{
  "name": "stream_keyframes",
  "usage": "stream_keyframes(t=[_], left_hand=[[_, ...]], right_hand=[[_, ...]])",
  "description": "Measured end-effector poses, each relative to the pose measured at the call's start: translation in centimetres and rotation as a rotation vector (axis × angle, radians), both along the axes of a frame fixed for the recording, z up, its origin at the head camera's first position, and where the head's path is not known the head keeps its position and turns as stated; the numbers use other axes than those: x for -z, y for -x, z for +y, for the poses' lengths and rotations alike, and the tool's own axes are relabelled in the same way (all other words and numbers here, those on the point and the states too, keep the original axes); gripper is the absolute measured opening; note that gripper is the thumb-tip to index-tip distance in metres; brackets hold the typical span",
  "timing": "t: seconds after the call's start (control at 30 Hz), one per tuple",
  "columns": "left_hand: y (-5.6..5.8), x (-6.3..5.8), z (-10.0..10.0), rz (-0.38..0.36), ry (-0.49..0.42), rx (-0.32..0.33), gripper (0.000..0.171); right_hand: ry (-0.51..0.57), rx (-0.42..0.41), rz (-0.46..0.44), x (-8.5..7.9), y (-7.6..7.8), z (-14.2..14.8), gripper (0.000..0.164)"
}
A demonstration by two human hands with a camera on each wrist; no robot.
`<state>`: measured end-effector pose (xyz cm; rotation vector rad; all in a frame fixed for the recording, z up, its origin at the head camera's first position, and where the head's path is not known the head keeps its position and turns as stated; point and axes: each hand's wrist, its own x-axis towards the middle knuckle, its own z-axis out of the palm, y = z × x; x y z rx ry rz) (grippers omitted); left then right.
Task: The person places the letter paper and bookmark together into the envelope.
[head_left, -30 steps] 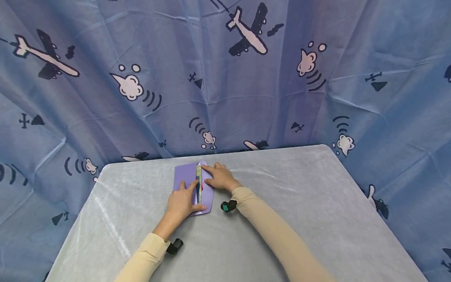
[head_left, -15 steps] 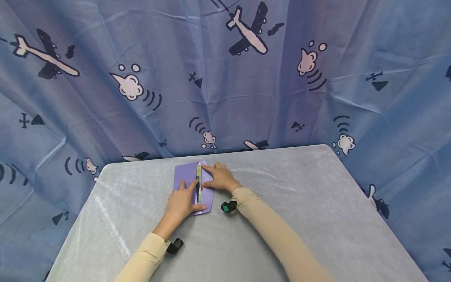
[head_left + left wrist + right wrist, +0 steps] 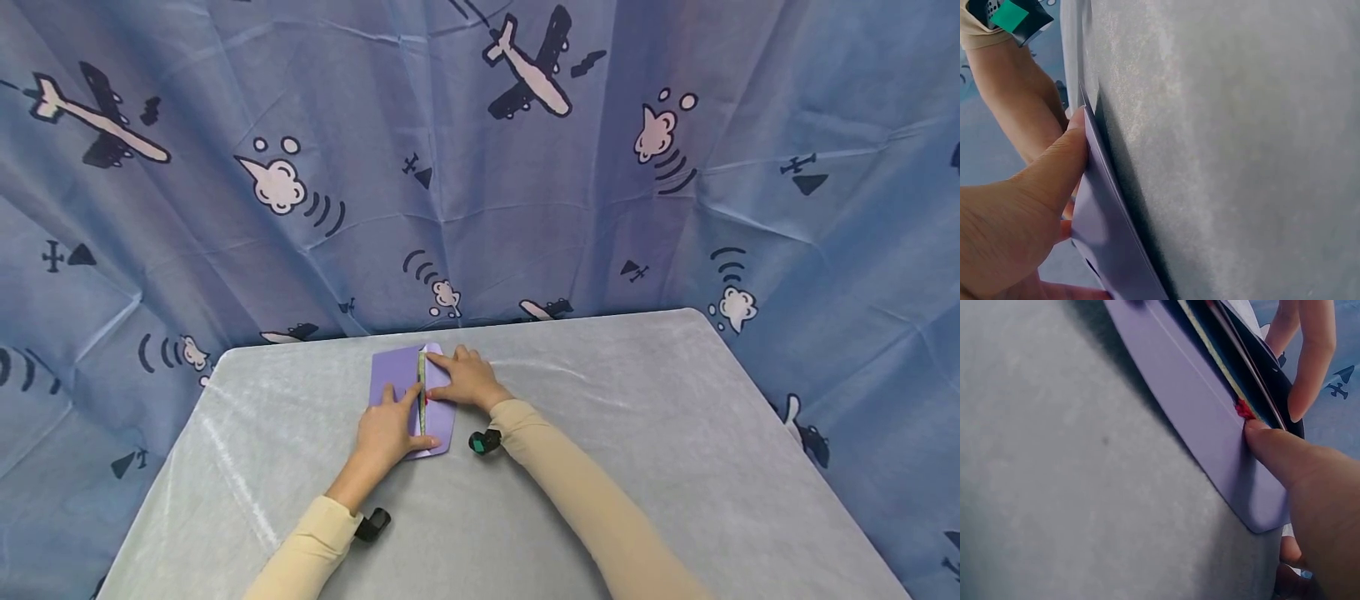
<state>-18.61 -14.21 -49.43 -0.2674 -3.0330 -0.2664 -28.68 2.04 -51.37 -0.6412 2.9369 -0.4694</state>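
Note:
A purple envelope (image 3: 393, 368) lies at the far edge of the table, its flap (image 3: 442, 417) spread to the right. From its mouth shows the narrow yellow-green edge of a card (image 3: 422, 417), with a dark blue lining beside it. My left hand (image 3: 384, 429) rests on the envelope's front, index finger at the mouth and thumb across the flap's near end. My right hand (image 3: 471, 379) reaches over the flap, with index finger and thumb against the card's edge. In the right wrist view, the thumb (image 3: 1272, 447) touches the card beside a small red tassel-like bit (image 3: 1244, 409).
The table (image 3: 600, 467) has a pale grey velvety cover. Behind it hangs a blue curtain (image 3: 480, 167) printed with planes and clouds. Black wrist cameras sit at the left sleeve (image 3: 311, 537) and the right sleeve (image 3: 577, 492).
The card has slid left, deeper into the envelope, so its visible strip is narrower. My right fingers have shifted slightly left with it. My left hand stays put.

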Motion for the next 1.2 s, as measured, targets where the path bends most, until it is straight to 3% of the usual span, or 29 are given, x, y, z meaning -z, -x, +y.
stream_keyframes(t=[0.5, 0.83, 1.2], left_hand=[[-0.06, 0.25, 0.00, 0.018, 0.005, 0.002, 0.103], [-0.02, 0.33, -0.03, 0.028, 0.011, 0.005, 0.102], [-0.06, -0.03, 0.04, 0.024, 0.011, 0.007, 0.101]], right_hand=[[-0.038, -0.004, 0.062, 0.81, 0.04, -0.23, 0.078], [0.020, -0.028, 0.014, 0.58, 0.27, 0.21, 0.054], [-0.002, -0.033, 0.028, 0.49, 0.15, 0.15, 0.074]])
